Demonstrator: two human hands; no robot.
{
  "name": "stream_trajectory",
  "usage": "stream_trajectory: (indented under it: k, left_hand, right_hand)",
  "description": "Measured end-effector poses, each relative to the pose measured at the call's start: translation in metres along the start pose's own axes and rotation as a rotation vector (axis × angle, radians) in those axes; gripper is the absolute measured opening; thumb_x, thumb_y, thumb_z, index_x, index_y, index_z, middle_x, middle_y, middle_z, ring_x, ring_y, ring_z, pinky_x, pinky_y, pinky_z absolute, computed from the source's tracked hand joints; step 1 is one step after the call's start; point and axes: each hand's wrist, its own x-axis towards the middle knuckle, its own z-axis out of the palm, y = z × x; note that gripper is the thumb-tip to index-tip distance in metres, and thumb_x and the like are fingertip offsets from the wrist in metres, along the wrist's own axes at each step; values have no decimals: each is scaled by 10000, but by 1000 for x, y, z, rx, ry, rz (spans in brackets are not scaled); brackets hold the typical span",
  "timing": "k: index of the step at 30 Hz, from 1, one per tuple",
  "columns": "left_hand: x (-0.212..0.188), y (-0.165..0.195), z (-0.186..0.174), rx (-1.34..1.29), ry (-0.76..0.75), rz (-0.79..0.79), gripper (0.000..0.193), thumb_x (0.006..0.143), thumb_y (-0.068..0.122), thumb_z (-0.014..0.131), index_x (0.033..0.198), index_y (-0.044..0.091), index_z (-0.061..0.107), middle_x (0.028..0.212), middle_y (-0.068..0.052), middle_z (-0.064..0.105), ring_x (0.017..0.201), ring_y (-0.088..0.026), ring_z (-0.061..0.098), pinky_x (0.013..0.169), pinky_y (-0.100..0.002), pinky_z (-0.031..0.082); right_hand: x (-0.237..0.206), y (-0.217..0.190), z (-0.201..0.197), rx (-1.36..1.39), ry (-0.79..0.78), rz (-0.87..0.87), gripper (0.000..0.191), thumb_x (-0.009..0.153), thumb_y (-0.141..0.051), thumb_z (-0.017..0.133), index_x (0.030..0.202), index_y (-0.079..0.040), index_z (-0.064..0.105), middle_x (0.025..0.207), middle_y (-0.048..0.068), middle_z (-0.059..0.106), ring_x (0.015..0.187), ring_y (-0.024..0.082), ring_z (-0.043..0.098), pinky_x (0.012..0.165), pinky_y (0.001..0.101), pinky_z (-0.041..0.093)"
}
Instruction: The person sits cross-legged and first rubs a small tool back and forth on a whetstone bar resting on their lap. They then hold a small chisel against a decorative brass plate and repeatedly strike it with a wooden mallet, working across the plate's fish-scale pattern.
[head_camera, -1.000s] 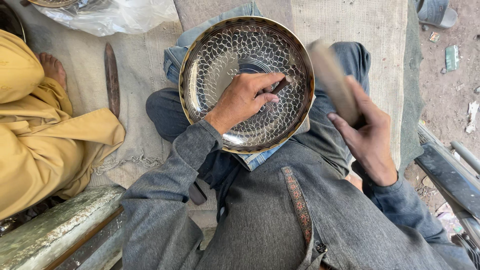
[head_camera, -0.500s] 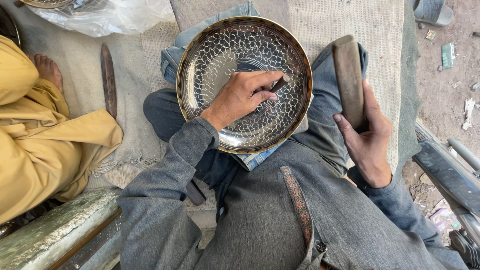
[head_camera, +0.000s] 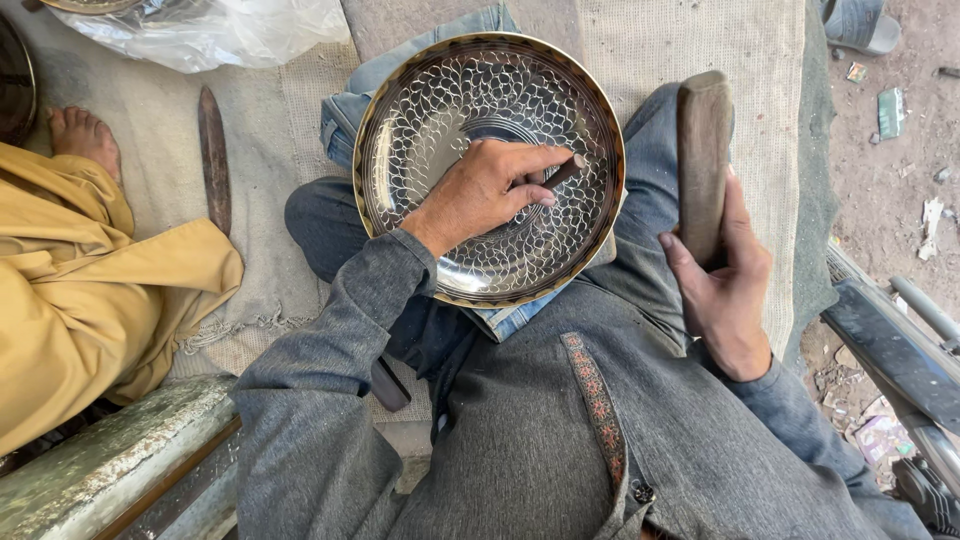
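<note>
A thin dark punch (head_camera: 562, 174) is pinched in the left hand (head_camera: 480, 192), tip on the scale-patterned metal plate (head_camera: 420, 110) propped on the lap. A wooden mallet (head_camera: 702, 150) is gripped in the right hand (head_camera: 725, 290), just beside the plate.

An open-air craft workshop on the ground, by the look of it. The worker sits cross-legged on a worn mat (head_camera: 700, 40) with an engraved metal plate (head_camera: 420, 110) in the lap. Left of the plate a spare tool (head_camera: 213, 155) lies on the mat, near another seated person's bare foot (head_camera: 80, 140). Right of the plate, past the mat's edge, bare dirt (head_camera: 900, 170) is strewn with scraps.
</note>
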Motion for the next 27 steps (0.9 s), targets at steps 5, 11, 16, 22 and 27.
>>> stream_trajectory:
  k: [5, 11, 16, 22, 27]
  left_hand:
    - [-1, -2, -1, 26, -17, 67, 429, 870, 143, 787, 1289, 134, 693, 1084, -52, 789, 800, -114, 747, 777, -285, 636]
    - [0, -6, 2, 33, -51, 47, 429, 862, 122, 785, 1282, 154, 707, 1105, -41, 790, 811, -114, 755, 799, -287, 640]
    - [-1, -10, -2, 26, -17, 102, 407, 893, 117, 781, 1289, 148, 691, 1068, -60, 786, 823, -113, 763, 762, -275, 642]
    - [10, -19, -14, -3, 203, 62, 406, 929, 120, 793, 1306, 141, 644, 906, -39, 770, 789, -113, 766, 684, -245, 663]
    - [22, -21, -19, 7, 87, 87, 367, 937, 115, 786, 1275, 158, 652, 913, -22, 775, 790, -113, 774, 694, -237, 660]
  right_hand:
    - [-7, 9, 5, -106, 37, -55, 784, 886, -53, 814, 1575, -94, 443, 1320, 204, 686, 1105, 250, 716, 990, 362, 585]
    - [-13, 13, 9, -167, 49, 10, 794, 874, -76, 846, 1576, -113, 478, 1288, 181, 690, 1081, 230, 702, 966, 340, 572]
    - [-12, 15, 1, -421, -110, 102, 783, 878, -119, 860, 1577, -161, 510, 1020, 142, 714, 815, 207, 671, 773, 370, 557]
    - [-10, 20, -2, 148, 22, 264, 848, 917, -85, 789, 1652, -45, 366, 1115, 126, 652, 987, 143, 645, 898, 322, 566]
    - [-8, 23, 0, 38, 102, 101, 769, 984, -13, 771, 1628, 11, 352, 1347, 220, 608, 1245, 264, 619, 1056, 397, 535]
